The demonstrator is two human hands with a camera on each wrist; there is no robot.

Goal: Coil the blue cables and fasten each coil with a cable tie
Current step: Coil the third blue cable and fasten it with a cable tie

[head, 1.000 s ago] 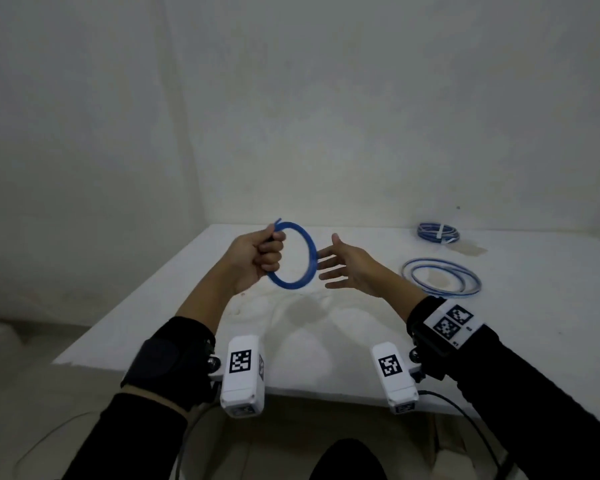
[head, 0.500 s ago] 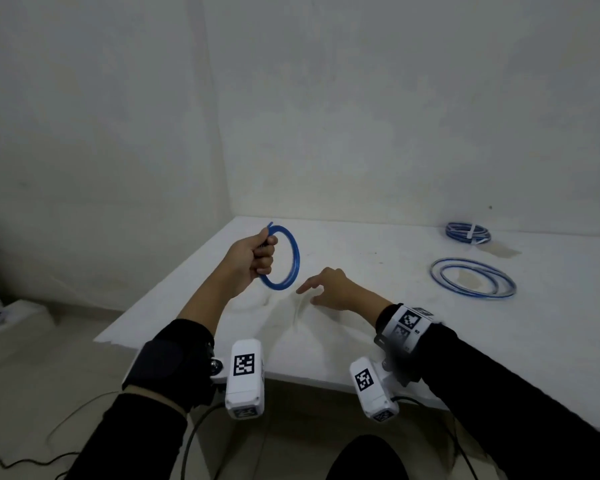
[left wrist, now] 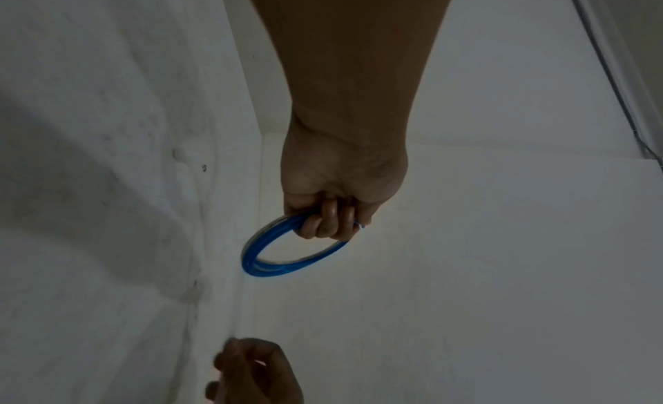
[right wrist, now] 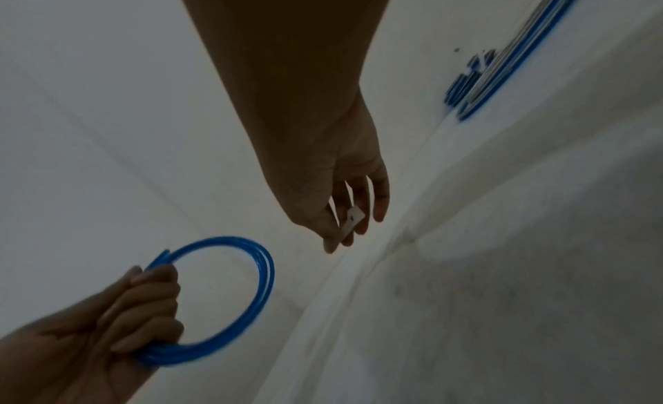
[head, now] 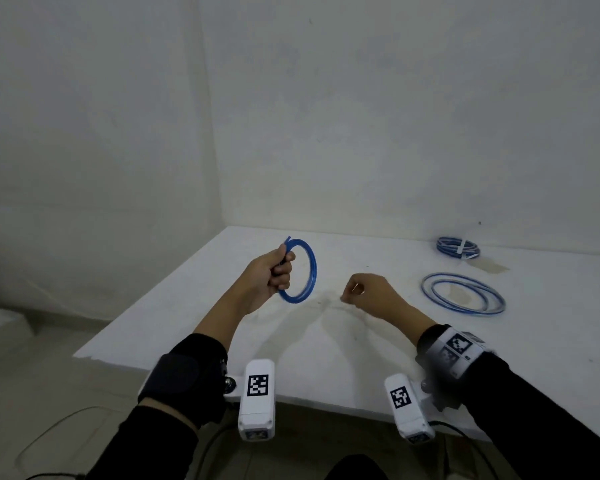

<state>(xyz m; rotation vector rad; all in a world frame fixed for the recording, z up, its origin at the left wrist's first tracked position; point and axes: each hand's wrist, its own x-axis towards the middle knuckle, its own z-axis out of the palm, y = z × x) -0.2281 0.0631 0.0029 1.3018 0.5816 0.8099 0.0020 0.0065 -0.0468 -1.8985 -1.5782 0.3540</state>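
Note:
My left hand (head: 274, 271) is raised over the white table (head: 326, 358) and grips a small coil of blue cable (head: 309, 271); one cable end sticks up above the fist. The wrist view shows its fingers (left wrist: 330, 217) curled through the coil (left wrist: 258, 265). My right hand (head: 361, 292) hovers low over the table, to the right of the coil and apart from it. Its fingers (right wrist: 344, 206) are curled and pinch a small white cable tie (right wrist: 353, 221).
A loose blue cable coil (head: 427, 292) lies flat on the table to the right. Behind it, near the wall, lies a smaller blue coil (head: 447, 247) bound with a white tie. The table's front edge runs close to my wrists, with floor on the left.
My right hand dropped from beside the coil, fingers spread, down to the table, and now its fingers are curled on a white tie. The left hand kept holding the coil.

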